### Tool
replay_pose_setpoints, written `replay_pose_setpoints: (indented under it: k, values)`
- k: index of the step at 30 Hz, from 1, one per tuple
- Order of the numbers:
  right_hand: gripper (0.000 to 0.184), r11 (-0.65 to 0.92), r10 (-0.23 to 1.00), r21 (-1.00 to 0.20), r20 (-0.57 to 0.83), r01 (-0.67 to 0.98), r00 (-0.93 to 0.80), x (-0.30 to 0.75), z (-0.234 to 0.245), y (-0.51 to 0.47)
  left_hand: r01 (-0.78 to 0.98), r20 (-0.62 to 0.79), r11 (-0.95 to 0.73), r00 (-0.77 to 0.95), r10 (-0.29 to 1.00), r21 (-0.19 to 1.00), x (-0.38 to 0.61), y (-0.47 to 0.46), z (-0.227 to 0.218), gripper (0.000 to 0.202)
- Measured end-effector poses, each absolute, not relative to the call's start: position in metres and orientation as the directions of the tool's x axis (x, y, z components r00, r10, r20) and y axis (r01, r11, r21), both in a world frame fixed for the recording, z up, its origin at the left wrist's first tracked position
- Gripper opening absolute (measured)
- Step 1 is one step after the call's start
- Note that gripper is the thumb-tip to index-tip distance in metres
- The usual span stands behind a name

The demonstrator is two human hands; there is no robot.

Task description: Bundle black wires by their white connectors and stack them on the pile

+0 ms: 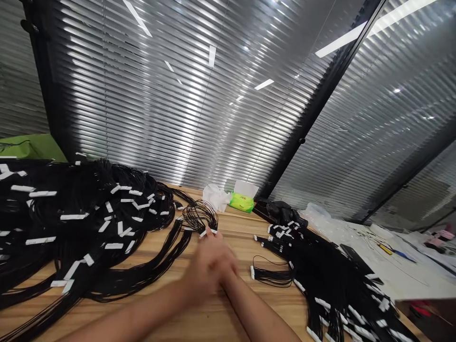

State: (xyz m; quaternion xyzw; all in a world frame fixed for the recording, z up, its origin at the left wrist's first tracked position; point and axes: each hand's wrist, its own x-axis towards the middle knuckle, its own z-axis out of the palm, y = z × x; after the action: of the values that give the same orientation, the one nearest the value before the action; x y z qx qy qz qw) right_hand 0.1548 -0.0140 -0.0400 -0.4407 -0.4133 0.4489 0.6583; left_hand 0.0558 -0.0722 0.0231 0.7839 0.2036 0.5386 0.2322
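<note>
My left hand (201, 270) and my right hand (226, 268) come together at the middle of the wooden table (249, 228), blurred and overlapping. Fingertips reach a white connector strip (208, 232) on a loop of thin black wires (199, 216), but I cannot tell which hand touches it or whether it is gripped. To the left lies a large heap of black wire bundles with white strips (78, 218). A similar heap (331, 280) lies to the right, with one small looped bundle (270, 273) at its near edge.
A green tissue pack (242, 202) and crumpled white paper (215, 197) stand at the table's far edge, beside a black bag (283, 212). White sheeting with small tools (370, 251) lies on the right. Glass walls with slatted blinds (160, 95) rise behind.
</note>
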Motion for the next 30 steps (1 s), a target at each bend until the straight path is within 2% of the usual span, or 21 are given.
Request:
replay_pose_setpoints:
  k: [2,4,6,8,13,17,23,30]
  values:
    - [0.041,0.205,0.959,-0.953,0.151,-0.223,0.239,0.154,-0.040,-0.018,0.167,0.732,-0.777,0.262,0.629,0.607,0.037,-0.051,0.022,0.034]
    - [0.040,0.221,0.957,-0.955,0.173,-0.198,0.233,0.153,-0.040,-0.021,0.310,0.724,-0.745,0.206,0.659,0.590,0.015,-0.028,0.015,0.034]
    - [0.039,0.251,0.948,-0.953,0.207,-0.168,0.242,0.153,-0.040,-0.024,0.411,0.723,-0.742,0.238,0.649,0.530,0.000,-0.009,0.005,0.032]
    - [0.039,0.273,0.936,-0.950,0.225,-0.154,0.269,0.154,-0.040,-0.024,0.463,0.686,-0.712,0.261,0.679,0.528,-0.005,0.003,-0.005,0.030]
    - [0.039,0.274,0.916,-0.944,0.198,-0.182,0.348,0.156,-0.038,-0.023,0.502,0.598,-0.642,0.274,0.753,0.579,0.004,0.009,-0.012,0.019]
    - [0.038,0.267,0.923,-0.944,0.192,-0.195,0.332,0.154,-0.036,-0.023,0.526,0.593,-0.630,0.266,0.760,0.571,0.005,0.008,-0.009,0.020]
    - [0.038,0.258,0.928,-0.947,0.189,-0.190,0.321,0.155,-0.037,-0.023,0.553,0.674,-0.696,0.294,0.677,0.458,0.004,0.006,-0.009,0.020]
    - [0.038,0.251,0.923,-0.949,0.174,-0.193,0.342,0.156,-0.038,-0.024,0.616,0.695,-0.709,0.342,0.633,0.343,0.006,0.002,-0.009,0.019]
